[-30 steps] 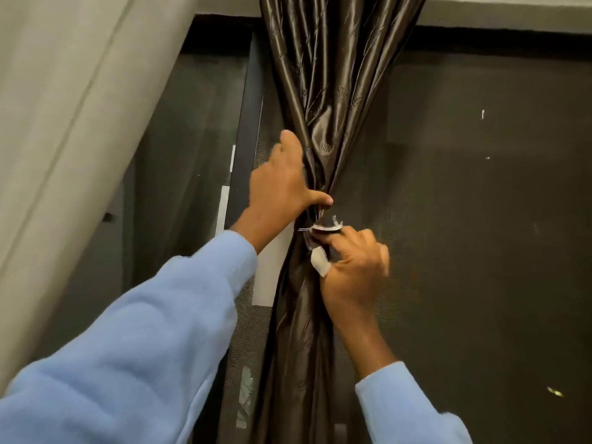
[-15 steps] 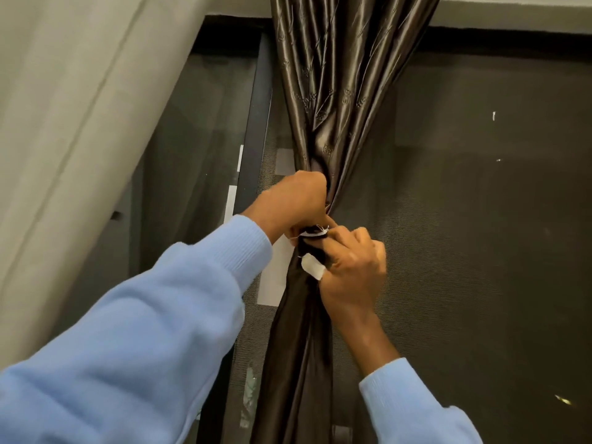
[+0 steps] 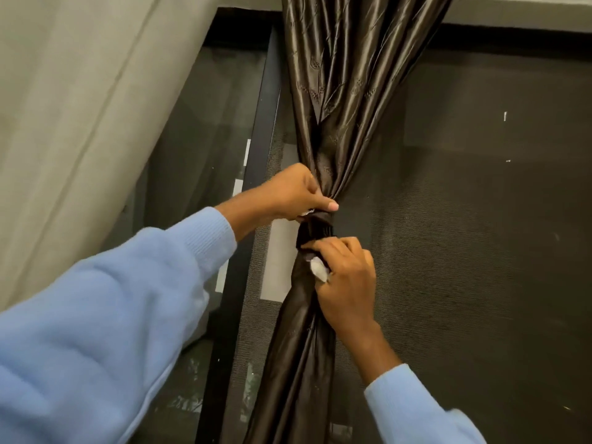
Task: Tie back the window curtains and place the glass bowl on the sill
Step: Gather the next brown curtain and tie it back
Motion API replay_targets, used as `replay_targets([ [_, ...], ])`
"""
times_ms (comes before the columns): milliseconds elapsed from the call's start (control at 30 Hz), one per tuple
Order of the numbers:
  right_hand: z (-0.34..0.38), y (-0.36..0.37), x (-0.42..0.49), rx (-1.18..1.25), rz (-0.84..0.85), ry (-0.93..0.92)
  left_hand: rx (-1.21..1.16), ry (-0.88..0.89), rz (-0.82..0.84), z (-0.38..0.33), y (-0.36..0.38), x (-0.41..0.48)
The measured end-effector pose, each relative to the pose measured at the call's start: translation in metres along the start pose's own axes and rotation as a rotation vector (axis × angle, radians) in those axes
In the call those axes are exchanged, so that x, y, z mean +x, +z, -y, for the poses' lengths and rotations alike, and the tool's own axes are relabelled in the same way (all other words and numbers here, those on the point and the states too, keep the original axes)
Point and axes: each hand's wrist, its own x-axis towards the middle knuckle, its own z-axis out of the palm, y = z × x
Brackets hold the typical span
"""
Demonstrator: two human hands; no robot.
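A shiny dark brown curtain (image 3: 346, 91) hangs gathered into a bunch in front of the dark window. A dark tie-back band (image 3: 315, 227) wraps its narrowest part. My left hand (image 3: 294, 195) grips the bunch just above the band, thumb pressed on the band's top edge. My right hand (image 3: 347, 274) is closed on the curtain just below the band and pinches a small white tag (image 3: 318, 269). The glass bowl and the sill are out of view.
A pale grey curtain (image 3: 73, 116) hangs slanting at the left. A black window frame bar (image 3: 250, 219) runs down behind my left wrist. Dark mesh screen (image 3: 464, 219) fills the right side. Light blue sleeves cover both arms.
My left hand slid down the bunch from higher up to just above the band. The band now sits wrapped wider around the curtain, and my right hand shifted slightly lower.
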Motion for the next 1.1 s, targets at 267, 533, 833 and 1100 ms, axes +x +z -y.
replay_targets([
  [267,0.002,-0.012,0.006,0.082,0.065,0.039,0.035,0.202,0.098,0.015,-0.022,-0.006],
  [533,-0.002,-0.028,0.051,0.266,0.018,-0.092,-0.007,0.402,-0.079,0.032,0.005,-0.007],
  [833,-0.009,-0.034,0.091,0.389,-0.031,0.128,-0.307,0.146,-0.056,0.026,0.005,-0.02],
  [1100,-0.017,-0.037,0.099,0.212,0.084,0.009,0.053,0.226,-0.321,0.026,0.013,-0.023],
])
